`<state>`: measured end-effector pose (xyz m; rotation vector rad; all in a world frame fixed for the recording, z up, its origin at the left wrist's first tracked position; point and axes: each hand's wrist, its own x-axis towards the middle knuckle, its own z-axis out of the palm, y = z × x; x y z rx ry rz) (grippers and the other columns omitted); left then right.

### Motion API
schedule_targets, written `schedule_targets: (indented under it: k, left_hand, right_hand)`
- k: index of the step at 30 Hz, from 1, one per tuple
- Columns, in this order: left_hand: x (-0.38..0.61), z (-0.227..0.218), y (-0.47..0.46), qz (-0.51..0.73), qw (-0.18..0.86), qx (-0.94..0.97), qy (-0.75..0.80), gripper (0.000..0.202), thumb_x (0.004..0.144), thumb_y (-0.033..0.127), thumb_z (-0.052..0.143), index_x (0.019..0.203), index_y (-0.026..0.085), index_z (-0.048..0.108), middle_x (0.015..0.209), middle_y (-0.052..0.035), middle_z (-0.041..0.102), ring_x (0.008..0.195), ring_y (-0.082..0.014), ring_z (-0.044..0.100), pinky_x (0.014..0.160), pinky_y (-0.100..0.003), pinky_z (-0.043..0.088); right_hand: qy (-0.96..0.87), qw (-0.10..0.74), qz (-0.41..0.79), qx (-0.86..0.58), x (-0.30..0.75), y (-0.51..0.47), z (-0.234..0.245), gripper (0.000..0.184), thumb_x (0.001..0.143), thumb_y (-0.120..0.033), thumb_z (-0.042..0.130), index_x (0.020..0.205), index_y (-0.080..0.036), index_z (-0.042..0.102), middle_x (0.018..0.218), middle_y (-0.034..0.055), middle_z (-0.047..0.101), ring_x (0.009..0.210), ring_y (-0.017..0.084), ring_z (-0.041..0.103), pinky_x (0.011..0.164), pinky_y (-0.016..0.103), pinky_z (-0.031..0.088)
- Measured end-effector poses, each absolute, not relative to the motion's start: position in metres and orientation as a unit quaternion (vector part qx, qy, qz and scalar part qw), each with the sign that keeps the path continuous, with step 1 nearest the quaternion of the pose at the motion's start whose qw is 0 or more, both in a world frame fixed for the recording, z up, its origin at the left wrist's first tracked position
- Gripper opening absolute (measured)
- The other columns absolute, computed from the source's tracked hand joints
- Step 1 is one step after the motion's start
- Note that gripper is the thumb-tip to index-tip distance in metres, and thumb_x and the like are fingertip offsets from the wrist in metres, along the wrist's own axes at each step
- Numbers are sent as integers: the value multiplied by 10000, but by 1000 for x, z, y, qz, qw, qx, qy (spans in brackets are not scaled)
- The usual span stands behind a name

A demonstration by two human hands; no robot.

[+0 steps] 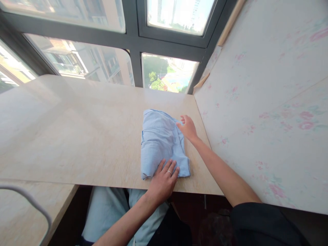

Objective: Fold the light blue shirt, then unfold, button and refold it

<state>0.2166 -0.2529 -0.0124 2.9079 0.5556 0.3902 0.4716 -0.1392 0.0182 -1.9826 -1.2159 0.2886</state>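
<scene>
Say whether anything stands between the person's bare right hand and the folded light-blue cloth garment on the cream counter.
Nothing visible does. The right hand is at the far right edge of the garment; whether it touches cannot be told. The bare left hand rests on the near end, out of the way.

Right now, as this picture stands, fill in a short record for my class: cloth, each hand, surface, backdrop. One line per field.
Cloth: light blue cloth, folded into a compact bundle, slightly rumpled
Left hand: left hand laid flat over the cloth's near edge, a ring on one finger
Right hand: right hand at the cloth's far right edge, fingers loosely curled; contact unclear
Surface: pale, marbled table
Backdrop: dark-framed window beyond the table; flowered wall on the right
</scene>
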Motion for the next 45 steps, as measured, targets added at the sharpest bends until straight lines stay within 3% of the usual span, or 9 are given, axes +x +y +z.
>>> schedule_targets:
  k: [3,7,18,22,25,29,34,39,45]
  left_hand:
    - [216,-13,-254,125,81,971,187,421,951,232,446,1354,143,526,1450,-149,503,1383,-301,417,1156,-513,283]
    - [215,-18,-259,130,88,968,197,442,949,244,438,1376,151,506,1466,-143,486,1394,-308,398,1157,-512,283]
    - [215,-31,-269,154,119,956,218,489,951,274,442,1426,158,452,1515,-144,420,1443,-285,313,1172,-494,273]
    - [213,-19,-267,150,159,953,208,459,940,287,468,1376,148,503,1482,-146,466,1412,-281,374,1169,-496,297]
    - [203,4,-265,193,208,944,169,337,924,184,450,1217,177,615,1338,-97,614,1318,-220,501,1129,-424,384]
    - [174,35,-260,345,207,887,224,341,896,95,440,1169,195,618,1214,-93,673,1196,-204,589,988,-372,506]
    - [129,36,-242,361,198,825,387,354,878,136,497,1218,200,571,1193,-120,640,1113,-231,620,946,-409,537]
    - [109,14,-234,301,307,806,406,406,831,157,559,1236,191,554,1197,-111,620,1094,-222,623,932,-385,543]
    - [115,0,-228,321,396,758,408,123,889,217,580,1006,204,619,988,-49,660,896,-169,630,778,-310,534]
  right_hand:
    - [-437,329,305,-779,467,-137,17,168,665,-285,760,724,-175,648,650,-17,603,687,152,587,696,258,472]
    - [-394,329,396,-761,467,-131,14,321,634,-267,761,481,-189,490,423,-75,430,463,85,438,466,192,331]
    - [-320,394,354,-786,468,-128,8,89,720,-250,646,699,-176,600,516,-51,541,468,104,513,471,206,429]
    - [-359,407,262,-798,466,-115,16,134,761,-233,578,866,-174,638,809,36,691,752,160,649,708,264,516]
    - [-423,408,205,-783,457,-101,27,231,785,-268,590,990,-179,645,1093,93,690,1030,198,623,938,313,465]
    - [-574,336,131,-735,433,-77,36,293,831,-287,577,1092,-171,644,1212,120,657,1148,232,577,1048,363,392]
    - [-640,267,135,-708,400,-42,38,321,878,-346,567,1150,-190,637,1275,112,633,1208,240,548,1050,362,381]
    - [-625,222,165,-730,386,-17,41,340,901,-433,535,1082,-175,661,1169,98,685,1089,224,606,953,327,423]
    - [-620,171,180,-745,392,-6,45,410,772,-518,671,991,-171,691,1064,75,701,1015,228,619,851,288,434]
